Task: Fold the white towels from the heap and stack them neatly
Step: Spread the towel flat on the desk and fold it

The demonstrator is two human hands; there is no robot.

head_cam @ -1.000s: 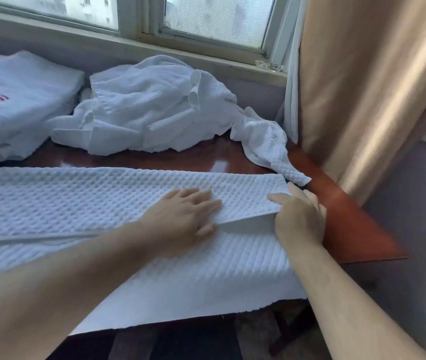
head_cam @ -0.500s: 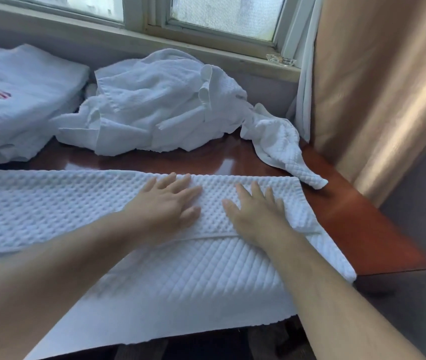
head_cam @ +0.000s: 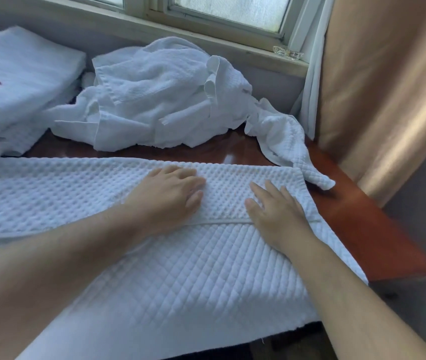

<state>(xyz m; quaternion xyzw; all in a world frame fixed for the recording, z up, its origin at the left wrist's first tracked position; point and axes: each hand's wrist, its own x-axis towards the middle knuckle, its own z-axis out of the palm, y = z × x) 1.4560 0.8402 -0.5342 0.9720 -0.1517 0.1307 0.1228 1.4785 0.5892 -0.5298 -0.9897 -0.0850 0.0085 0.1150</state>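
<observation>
Here, a white waffle-weave towel (head_cam: 180,276) lies spread across a red-brown table (head_cam: 357,229), and its near edge hangs over the table's front. The far part of the towel is doubled over toward the person, and the hem (head_cam: 217,221) of this flap runs crosswise under the heels of both palms.

The left hand (head_cam: 170,196) lies palm-down on the flap. Its fingers (head_cam: 188,178) are straight and held close together, and they press the cloth without gripping it. The right hand (head_cam: 277,214) lies flat just beside it, with a strip of towel showing between the two thumbs. The right fingers (head_cam: 258,191) are straight and slightly fanned apart, and likewise hold nothing. The towel's right-hand corner sits just outward of the right little finger.

Beyond the fingertips of both hands, across a band of bare table, is the heap (head_cam: 160,100) of unfolded white towels. One tail of the heap trails down past the right fingertips and touches the flap's far right corner. Far to the left of the left fingers is a stack (head_cam: 17,81) of folded white towels, whose top one bears a red mark. Behind the heap runs a window sill (head_cam: 245,54) with a small clear glass object (head_cam: 288,51) on it. A tan curtain (head_cam: 388,100) hangs well to the right of the right hand.
</observation>
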